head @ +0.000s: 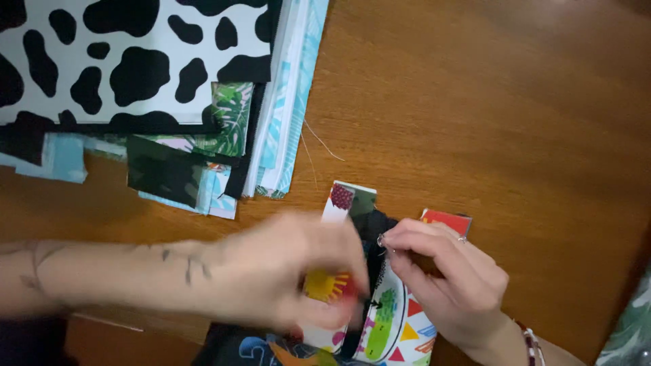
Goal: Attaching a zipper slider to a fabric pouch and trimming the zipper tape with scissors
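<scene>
Two hands work one colourful pouch [380,318] (bright fruit and triangle prints, black zipper) lying at the bench [515,122] front edge. The right hand [447,285] pinches its small metal zipper pull [382,240]; the blurred left hand [298,271] presses the pouch, its grip unclear.

Taking the fabric stack [169,102] as landmark: right of it the wooden table [488,102] lies bare to the far edge, only loose threads [319,146] just beside the stack. Below the stack, a narrow strip of table runs open. Below that, the left hand [291,271], right hand [441,278] and the colourful patchwork piece [386,318] fill the passage.
</scene>
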